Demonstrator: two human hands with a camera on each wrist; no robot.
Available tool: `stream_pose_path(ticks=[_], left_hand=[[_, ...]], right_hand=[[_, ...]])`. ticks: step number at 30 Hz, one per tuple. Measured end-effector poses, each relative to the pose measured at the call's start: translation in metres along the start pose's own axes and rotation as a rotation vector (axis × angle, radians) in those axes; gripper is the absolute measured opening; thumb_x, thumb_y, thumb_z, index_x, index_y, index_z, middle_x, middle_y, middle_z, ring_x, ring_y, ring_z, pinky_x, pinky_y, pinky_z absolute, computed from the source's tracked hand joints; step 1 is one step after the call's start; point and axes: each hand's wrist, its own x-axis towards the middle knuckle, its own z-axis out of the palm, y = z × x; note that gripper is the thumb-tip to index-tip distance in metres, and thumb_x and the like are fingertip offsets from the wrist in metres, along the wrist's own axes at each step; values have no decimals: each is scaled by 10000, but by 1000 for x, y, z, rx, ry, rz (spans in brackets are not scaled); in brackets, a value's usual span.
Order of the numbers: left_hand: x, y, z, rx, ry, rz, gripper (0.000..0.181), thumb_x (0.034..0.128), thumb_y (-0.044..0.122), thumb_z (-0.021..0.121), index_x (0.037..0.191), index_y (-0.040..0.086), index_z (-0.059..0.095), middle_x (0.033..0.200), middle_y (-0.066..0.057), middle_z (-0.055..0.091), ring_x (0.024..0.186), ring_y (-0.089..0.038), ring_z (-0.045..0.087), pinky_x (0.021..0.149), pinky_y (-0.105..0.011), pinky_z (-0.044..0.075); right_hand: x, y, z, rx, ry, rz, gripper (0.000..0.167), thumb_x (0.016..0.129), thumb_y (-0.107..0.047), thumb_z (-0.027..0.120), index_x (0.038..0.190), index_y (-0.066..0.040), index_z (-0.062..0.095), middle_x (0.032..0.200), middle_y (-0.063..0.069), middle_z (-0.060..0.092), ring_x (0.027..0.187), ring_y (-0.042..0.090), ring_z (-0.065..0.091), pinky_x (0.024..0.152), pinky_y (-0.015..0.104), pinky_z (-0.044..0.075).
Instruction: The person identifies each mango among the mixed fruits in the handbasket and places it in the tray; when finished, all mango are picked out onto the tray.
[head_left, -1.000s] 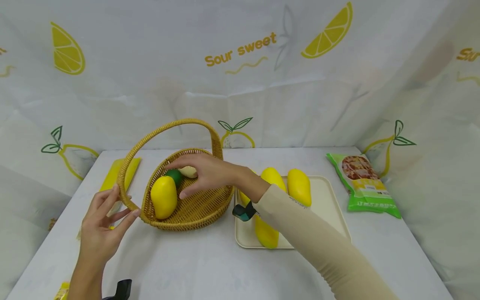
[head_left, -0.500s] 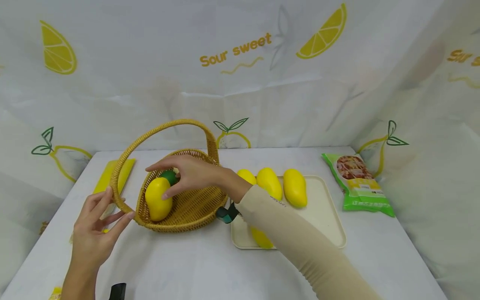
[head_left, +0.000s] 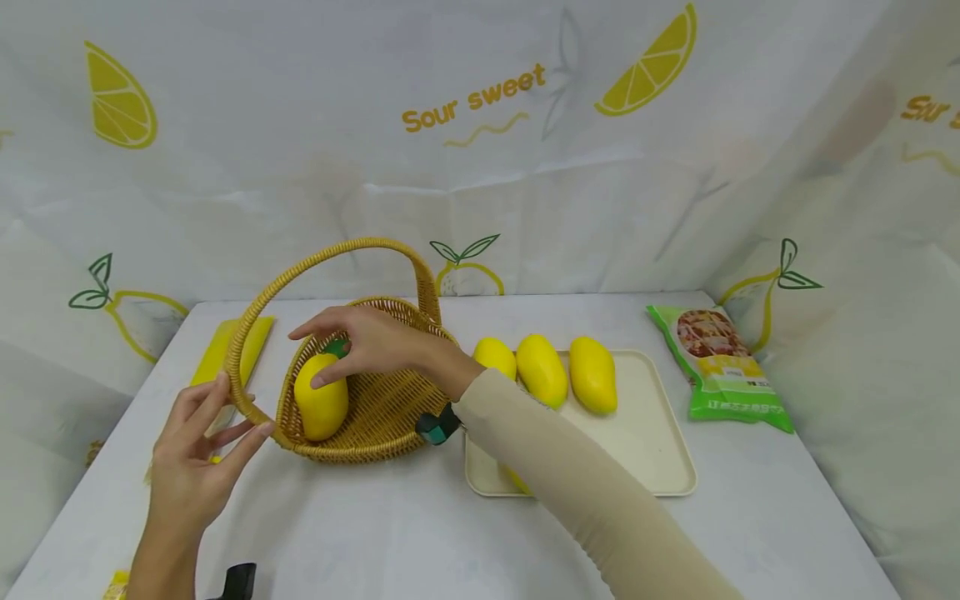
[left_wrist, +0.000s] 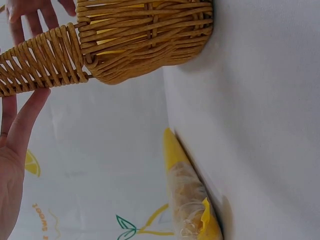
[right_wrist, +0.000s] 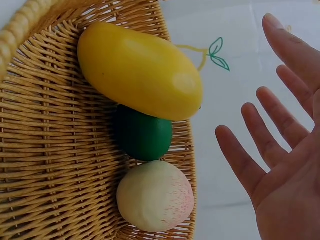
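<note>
My left hand [head_left: 197,467] holds the handle of the wicker basket [head_left: 397,408] near its lower left end, thumb on one side and fingers on the other. Over the basket, my right hand [head_left: 378,337] hovers with nothing in it; its fingers look spread and relaxed in the right wrist view. Inside, a yellow mango [right_wrist: 140,70] lies against a green round fruit [right_wrist: 145,135]. Beside that sits a pale peach [right_wrist: 157,195] with a pink blush. The head view has the peach hidden behind my right hand.
A cream tray [head_left: 645,450] on the right carries several mangoes [head_left: 542,371], one mostly covered by my right sleeve. Beyond it lies a green snack bag [head_left: 727,367]. A yellow-and-clear packet [left_wrist: 187,200] lies left of the basket. White printed cloth [head_left: 480,192] hangs behind.
My right hand has shifted left across the basket, from over the peach to above the mango and green fruit. The left hand keeps its hold on the handle.
</note>
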Motion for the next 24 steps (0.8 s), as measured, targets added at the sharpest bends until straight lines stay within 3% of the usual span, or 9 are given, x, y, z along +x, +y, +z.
stream_pose_path(ticks=[9, 15, 24], left_hand=[[0, 0, 0, -23, 2, 5, 830, 812, 267, 794, 1454, -107, 424, 1315, 34, 560, 1156, -73, 595, 870, -107, 590], [1, -3, 1, -72, 6, 25, 828, 815, 253, 807, 1457, -102, 422, 1317, 14, 564, 1164, -91, 586, 877, -118, 593], [0, 0, 0, -35, 0, 7, 838, 811, 276, 792, 1448, -120, 420, 1326, 25, 554, 1176, -94, 578, 880, -112, 590]], right_hand=[[11, 6, 5, -12, -13, 48, 628, 893, -432, 788, 1459, -278, 564, 1433, -86, 619, 1347, 157, 562, 1056, 214, 508], [14, 11, 8, 61, -19, 43, 604, 887, -368, 810, 1434, -236, 589, 1443, -4, 626, 1345, 197, 567, 1158, 340, 513], [23, 18, 18, 64, -44, 45, 570, 892, -343, 811, 1410, -212, 610, 1447, -33, 616, 1358, 175, 541, 1184, 265, 478]])
